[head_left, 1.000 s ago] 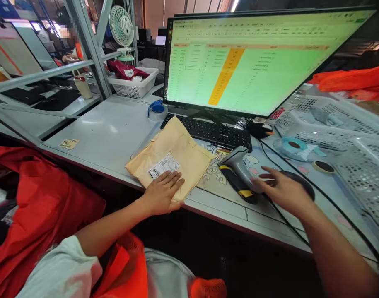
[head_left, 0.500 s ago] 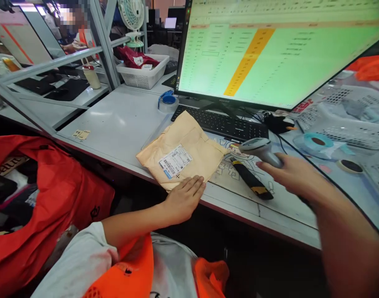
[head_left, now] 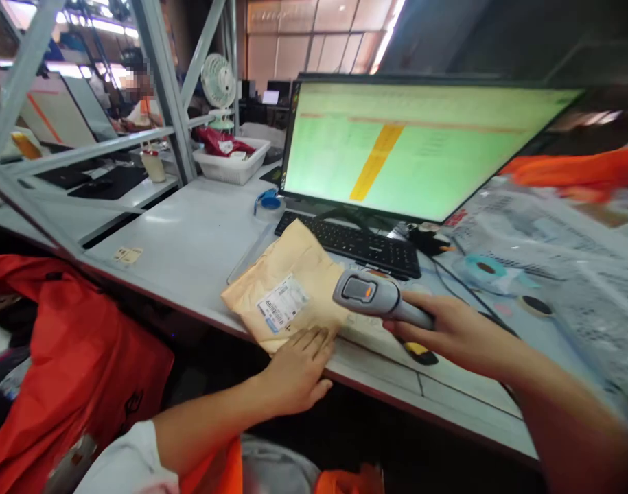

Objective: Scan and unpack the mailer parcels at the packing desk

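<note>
A tan padded envelope point(head_left: 314, 274) lies at the front edge of the desk, its white shipping label point(head_left: 283, 303) facing up. Flat on the envelope's near edge rests my left hand point(head_left: 299, 367), fingers stretched out. My right hand point(head_left: 447, 333) is wrapped round the handle of a grey barcode scanner point(head_left: 373, 295). The scanner's head hangs over the right part of the envelope and points toward the label. Beneath the scanner and right hand, a black and yellow tool point(head_left: 421, 353) is mostly hidden.
Behind the envelope stand a black keyboard point(head_left: 365, 248) and a monitor point(head_left: 427, 151). A tape dispenser point(head_left: 269, 204) and a white basket point(head_left: 234, 163) are farther back. Tape rolls point(head_left: 483, 267) lie right, a red bag point(head_left: 97, 357) sits left below. Another person point(head_left: 141, 103) is beyond the metal frame.
My right hand has brought the scanner left, from beside the envelope to over its right part. The left hand stays on the envelope. The camera view has tilted upward.
</note>
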Tool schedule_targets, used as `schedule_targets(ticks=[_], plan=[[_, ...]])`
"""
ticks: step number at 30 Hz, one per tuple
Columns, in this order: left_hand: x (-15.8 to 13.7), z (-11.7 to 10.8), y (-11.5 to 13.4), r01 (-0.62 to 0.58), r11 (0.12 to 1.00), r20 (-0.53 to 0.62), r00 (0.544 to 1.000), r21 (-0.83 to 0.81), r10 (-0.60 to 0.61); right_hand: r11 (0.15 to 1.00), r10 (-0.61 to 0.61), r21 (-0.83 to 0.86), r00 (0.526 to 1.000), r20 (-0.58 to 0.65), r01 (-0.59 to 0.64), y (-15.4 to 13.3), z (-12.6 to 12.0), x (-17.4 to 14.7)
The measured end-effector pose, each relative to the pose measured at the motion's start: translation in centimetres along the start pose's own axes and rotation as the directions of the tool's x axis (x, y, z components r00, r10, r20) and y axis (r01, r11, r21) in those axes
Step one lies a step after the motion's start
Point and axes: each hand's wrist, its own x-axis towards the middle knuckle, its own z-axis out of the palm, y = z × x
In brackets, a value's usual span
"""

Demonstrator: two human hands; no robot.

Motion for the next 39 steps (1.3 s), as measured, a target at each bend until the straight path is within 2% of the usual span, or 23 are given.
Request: schedule_targets(ticks=[2, 3, 6, 8, 10, 13, 17, 18, 20, 22, 25, 28, 35, 39], plan=[[-0.2, -2.2, -0.7, -0.001, 0.999, -0.026, 1.0, -0.034, 0.0, 0.984, 0.148, -0.097, 0.988, -0.051, -0.152, 3.7, 0.5, 0.9], [-0.4, -3.4, -1.3, 0.005, 0.999, -0.041, 0.999, -0.039, -0.007, 0.949, 0.254, -0.16, 0.96, -0.118, -0.271, 5.7, 0.9, 1.2], [-0.7, -6.1, -4.1, 0.078, 0.997, -0.093, 0.993, 0.014, -0.076, 0.758, 0.527, -0.279, 0.806, -0.271, -0.589, 11.2, 2.9, 1.1], [-0.8, -6.7, -6.0, 0.15, 0.987, -0.117, 0.983, 0.059, -0.142, 0.676, 0.606, -0.305, 0.742, -0.286, -0.67, 13.7, 4.3, 0.5], [-0.9, -6.2, -7.4, 0.206, 0.975, -0.142, 0.971, 0.077, -0.194, 0.644, 0.64, -0.318, 0.717, -0.276, -0.696, 14.8, 5.2, -0.1], [-0.8, -4.4, -8.4, 0.259, 0.963, -0.218, 0.947, 0.075, -0.237, 0.654, 0.635, -0.314, 0.725, -0.266, -0.688, 14.4, 4.6, -0.1], [-0.7, -2.7, -8.7, 0.276, 0.958, -0.294, 0.925, 0.079, -0.242, 0.761, 0.436, -0.279, 0.78, -0.449, -0.586, 12.1, 2.5, 4.1], [-0.6, -2.5, -8.7, 0.277, 0.958, -0.304, 0.922, 0.079, -0.241, 0.782, 0.41, -0.28, 0.798, -0.442, -0.557, 11.7, 2.2, 5.7], [-0.6, -2.2, -9.0, 0.278, 0.958, -0.323, 0.915, 0.076, -0.24, 0.807, 0.423, -0.287, 0.844, -0.329, -0.516, 11.4, 2.3, 9.0], [-0.6, -2.1, -9.3, 0.282, 0.956, -0.342, 0.908, 0.075, -0.241, 0.813, 0.457, -0.288, 0.861, -0.225, -0.506, 11.7, 2.8, 11.9], [-0.6, -1.8, -9.5, 0.29, 0.954, -0.365, 0.899, 0.078, -0.243, 0.797, 0.499, -0.294, 0.85, -0.17, -0.527, 12.6, 3.3, 14.6], [-0.7, -1.6, -9.5, 0.285, 0.954, -0.383, 0.894, 0.091, -0.231, 0.776, 0.531, -0.313, 0.835, -0.142, -0.547, 13.4, 3.1, 15.8], [-0.5, -1.4, -9.4, 0.291, 0.952, -0.397, 0.889, 0.101, -0.229, 0.785, 0.519, -0.321, 0.845, -0.127, -0.53, 13.6, 2.7, 16.9], [-0.8, -1.7, -9.5, 0.291, 0.953, -0.362, 0.9, 0.088, -0.241, 0.763, 0.543, -0.328, 0.827, -0.144, -0.557, 13.3, 3.0, 16.6]])
